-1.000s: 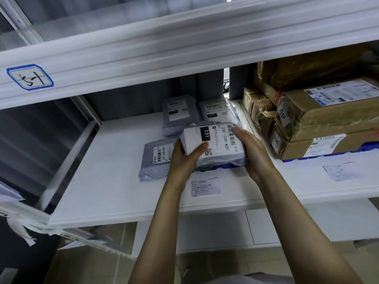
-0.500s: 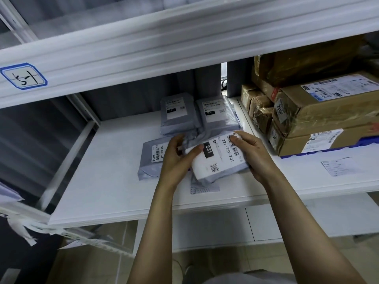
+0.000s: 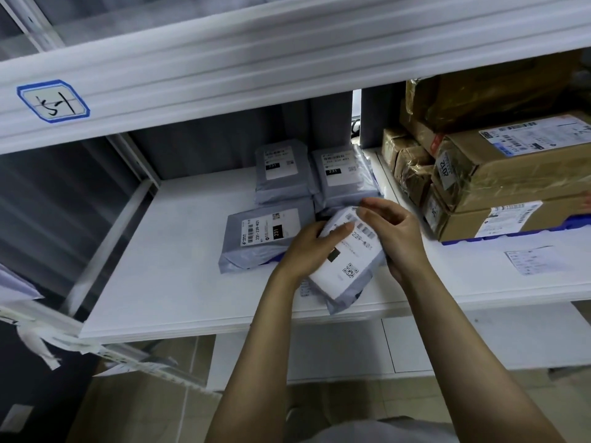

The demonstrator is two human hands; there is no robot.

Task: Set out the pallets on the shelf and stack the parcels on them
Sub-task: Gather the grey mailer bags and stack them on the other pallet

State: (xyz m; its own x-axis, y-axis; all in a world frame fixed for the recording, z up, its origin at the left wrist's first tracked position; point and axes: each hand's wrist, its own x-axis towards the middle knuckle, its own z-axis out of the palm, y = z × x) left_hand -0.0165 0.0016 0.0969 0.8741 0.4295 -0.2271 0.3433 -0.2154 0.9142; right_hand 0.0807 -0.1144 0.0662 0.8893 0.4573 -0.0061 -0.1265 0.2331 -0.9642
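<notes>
Centre frame, both hands, left hand and right hand, grip a soft, glossy grey poly parcel, tilted above the smooth white shelf.

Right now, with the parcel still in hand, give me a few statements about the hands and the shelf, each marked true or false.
1. The left hand and the right hand hold the same parcel. True.
2. The cardboard boxes stand left of the grey parcels. False: they stand to the right of them.
3. The cardboard boxes rest on a blue pallet. True.
4. The held parcel lies flat at the back of the shelf. False: it is tilted and near the front edge.
</notes>
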